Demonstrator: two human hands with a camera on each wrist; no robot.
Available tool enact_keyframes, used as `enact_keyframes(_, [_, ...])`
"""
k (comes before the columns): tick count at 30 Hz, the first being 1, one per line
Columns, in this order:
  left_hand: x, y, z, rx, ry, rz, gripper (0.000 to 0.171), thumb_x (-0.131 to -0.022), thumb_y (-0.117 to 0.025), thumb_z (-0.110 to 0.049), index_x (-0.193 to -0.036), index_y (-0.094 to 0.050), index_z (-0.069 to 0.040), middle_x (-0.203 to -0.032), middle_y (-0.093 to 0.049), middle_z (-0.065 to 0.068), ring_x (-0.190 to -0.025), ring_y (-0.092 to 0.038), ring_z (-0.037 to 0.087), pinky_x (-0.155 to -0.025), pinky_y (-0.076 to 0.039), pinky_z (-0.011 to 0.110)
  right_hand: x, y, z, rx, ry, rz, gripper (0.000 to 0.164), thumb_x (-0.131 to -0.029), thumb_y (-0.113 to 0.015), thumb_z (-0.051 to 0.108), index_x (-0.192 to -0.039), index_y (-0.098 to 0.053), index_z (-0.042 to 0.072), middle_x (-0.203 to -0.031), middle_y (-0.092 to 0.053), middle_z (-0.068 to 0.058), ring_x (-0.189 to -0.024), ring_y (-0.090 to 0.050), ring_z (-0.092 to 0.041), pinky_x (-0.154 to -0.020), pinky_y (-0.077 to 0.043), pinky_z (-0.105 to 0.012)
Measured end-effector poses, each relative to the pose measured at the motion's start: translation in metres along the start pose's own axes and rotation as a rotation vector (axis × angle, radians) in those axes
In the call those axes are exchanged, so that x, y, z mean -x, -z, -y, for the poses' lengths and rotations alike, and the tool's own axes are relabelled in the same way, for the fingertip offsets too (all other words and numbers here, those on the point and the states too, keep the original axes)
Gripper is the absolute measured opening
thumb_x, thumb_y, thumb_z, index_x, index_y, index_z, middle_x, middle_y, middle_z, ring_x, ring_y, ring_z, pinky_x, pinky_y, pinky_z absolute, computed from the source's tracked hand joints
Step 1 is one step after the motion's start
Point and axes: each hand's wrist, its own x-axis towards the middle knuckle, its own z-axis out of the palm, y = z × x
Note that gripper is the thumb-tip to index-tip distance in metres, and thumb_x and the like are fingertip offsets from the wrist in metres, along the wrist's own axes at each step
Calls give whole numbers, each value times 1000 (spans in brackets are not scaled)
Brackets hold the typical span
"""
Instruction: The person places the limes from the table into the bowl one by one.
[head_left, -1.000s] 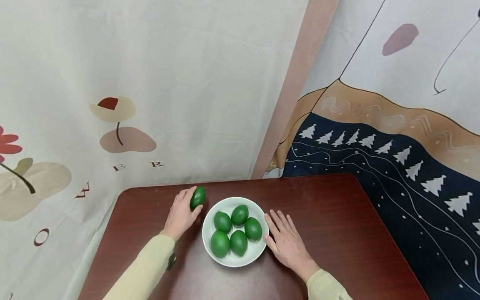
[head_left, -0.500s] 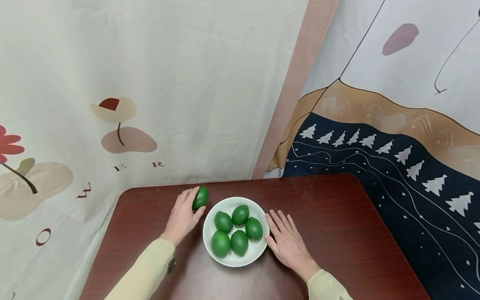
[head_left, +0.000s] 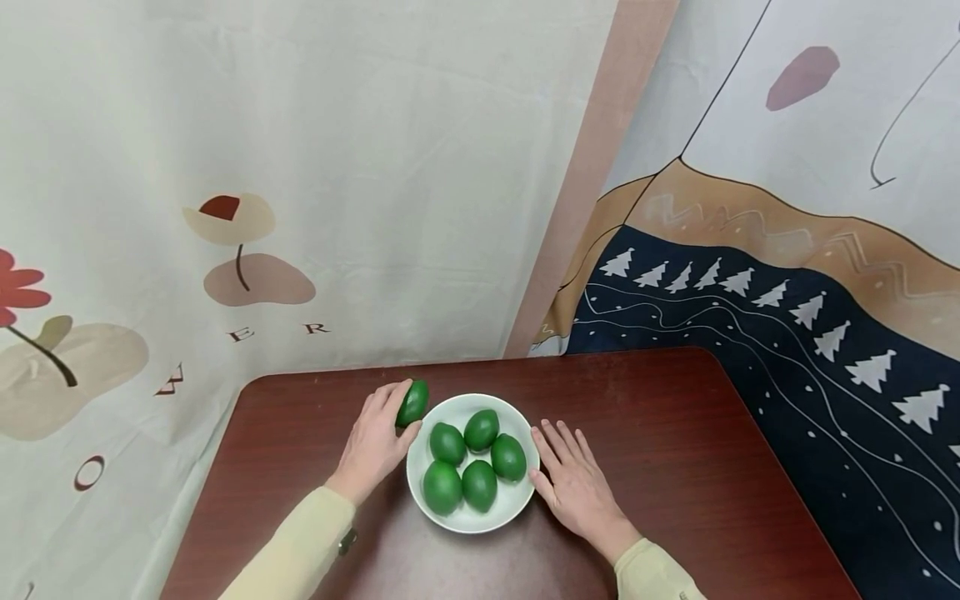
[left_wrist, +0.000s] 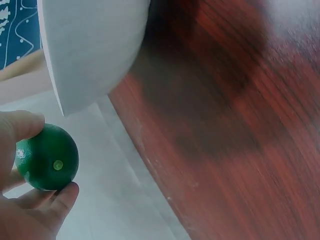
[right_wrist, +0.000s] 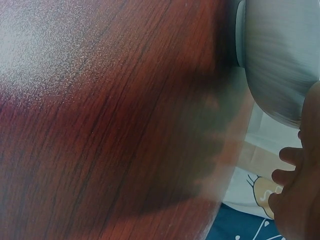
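Note:
My left hand (head_left: 375, 442) grips a smooth, glossy green lime (head_left: 413, 403) between thumb and fingers, at the upper left of the bowl's rim. The left wrist view shows the same lime (left_wrist: 48, 157) with its pale stem end facing the camera, just beside the bowl wall (left_wrist: 92, 45). Several more limes (head_left: 480, 486) lie in the round white bowl (head_left: 471, 522) on the table. At the bowl's right side is my right hand (head_left: 576, 483), fingers straight and spread, its fingertips right at the rim. From the right wrist, the bowl's outer wall (right_wrist: 280, 55) shows beside that hand.
A dark red-brown wooden table (head_left: 660, 417) carries the bowl. Behind its far edge hangs a pale printed curtain (head_left: 420, 208), and to the right a navy cloth (head_left: 750, 367) with white trees.
My left hand has moved to the right with the lime, coming closer to the bowl's rim. The right hand, the bowl and the limes in it stay where they were.

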Motion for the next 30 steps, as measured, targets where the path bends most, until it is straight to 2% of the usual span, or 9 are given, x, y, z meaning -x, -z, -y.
enact_keyframes(10, [5, -1, -18, -12, -74, 7, 69, -83, -86, -12, -144, -57, -3, -131, -59, 17, -108, -59, 33, -85, -56, 49, 0, 0, 0, -3, -5, 6, 61, -104, -56, 39, -155, -46, 7, -158, -45, -17, -147, -40, -41, -120, -29, -58])
enact_keyframes(24, [11, -5, -27, -18, -84, 56, 69, -84, -86, -16, -145, -56, -4, -134, -59, 14, -115, -58, 31, -91, -56, 48, -1, 0, -1, -23, -23, 49, 62, -106, -52, 41, -158, -42, 9, -161, -41, -16, -150, -36, -39, -123, -25, -56])
enact_keyframes(30, [13, -7, -33, -9, -105, 55, 68, -83, -87, -16, -143, -58, -4, -132, -60, 13, -115, -58, 31, -91, -56, 48, -1, 1, 0, -29, -26, 58, 63, -106, -51, 42, -158, -42, 9, -162, -41, -16, -150, -36, -40, -123, -25, -57])
